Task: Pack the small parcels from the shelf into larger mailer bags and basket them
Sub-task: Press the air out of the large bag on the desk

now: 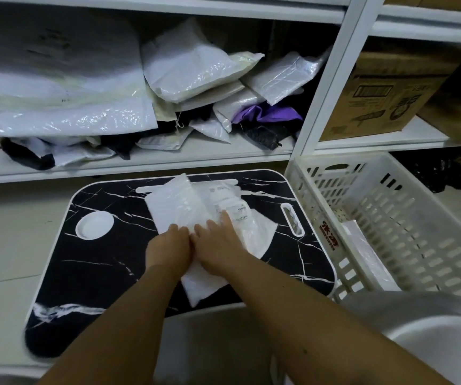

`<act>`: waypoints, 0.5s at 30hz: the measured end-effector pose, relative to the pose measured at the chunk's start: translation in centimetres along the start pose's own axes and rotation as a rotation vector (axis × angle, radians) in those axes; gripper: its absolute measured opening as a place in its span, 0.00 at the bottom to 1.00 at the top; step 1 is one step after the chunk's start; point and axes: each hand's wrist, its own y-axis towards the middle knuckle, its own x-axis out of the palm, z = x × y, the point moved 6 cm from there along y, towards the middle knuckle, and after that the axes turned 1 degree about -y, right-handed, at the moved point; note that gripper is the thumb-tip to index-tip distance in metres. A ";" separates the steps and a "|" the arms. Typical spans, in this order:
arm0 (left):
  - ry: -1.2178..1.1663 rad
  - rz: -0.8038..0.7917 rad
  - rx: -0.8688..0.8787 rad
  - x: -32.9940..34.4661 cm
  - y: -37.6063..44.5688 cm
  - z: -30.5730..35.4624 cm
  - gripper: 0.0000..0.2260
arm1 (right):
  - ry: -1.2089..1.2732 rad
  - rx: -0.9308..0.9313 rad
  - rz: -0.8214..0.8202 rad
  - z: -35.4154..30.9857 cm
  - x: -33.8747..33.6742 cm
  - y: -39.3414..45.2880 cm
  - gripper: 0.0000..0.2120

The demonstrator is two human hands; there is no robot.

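A white mailer bag point(179, 207) lies on the black marble-patterned lap table point(96, 262), with a small labelled parcel point(229, 201) at its upper right. My left hand point(168, 245) grips the bag's near part with curled fingers. My right hand point(218, 243) lies beside it, fingers stretched flat and pressing on the bag and parcel. More small white parcels point(196, 70) are piled on the shelf point(140, 162) behind the table. A white slatted basket point(390, 218) stands to the right of the table.
A large white bag point(57, 107) fills the shelf's left side. Purple and black items point(265, 115) lie among the parcels. A cardboard box point(384, 90) sits on the right shelf unit. A flat white packet point(368, 251) lies inside the basket.
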 end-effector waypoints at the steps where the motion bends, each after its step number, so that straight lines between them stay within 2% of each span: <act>1: 0.035 -0.029 0.015 -0.2 0.1 0.0 0.10 | 0.000 -0.002 0.012 0.2 -0.5 0.3 0.18; 4: 0.090 -0.168 0.059 0.0 -0.6 0.2 0.11 | 0.077 0.022 0.050 -0.1 -0.4 0.4 0.13; 6: 0.087 -0.170 0.070 0.0 -1.0 0.2 0.12 | 0.185 0.092 0.145 -0.1 -0.1 0.0 0.09; 8: 0.082 -0.005 0.075 -1.0 -1.1 0.0 0.11 | 0.187 0.191 0.389 0.6 -0.8 -0.8 0.05; 10: 0.078 0.232 0.090 -2.1 -0.2 -0.6 0.10 | 0.211 0.327 0.566 1.6 -1.0 -1.9 0.10; 11: 0.075 0.280 0.102 -2.2 0.5 -0.9 0.13 | 0.253 0.406 0.579 2.3 -0.6 -2.2 0.13; 12: 0.084 0.234 0.115 -1.7 1.2 -1.2 0.17 | 0.286 0.481 0.537 2.8 0.2 -2.3 0.17; 15: 0.100 -0.047 0.129 1.1 2.1 -1.3 0.26 | 0.303 0.543 0.282 3.0 3.2 -2.6 0.34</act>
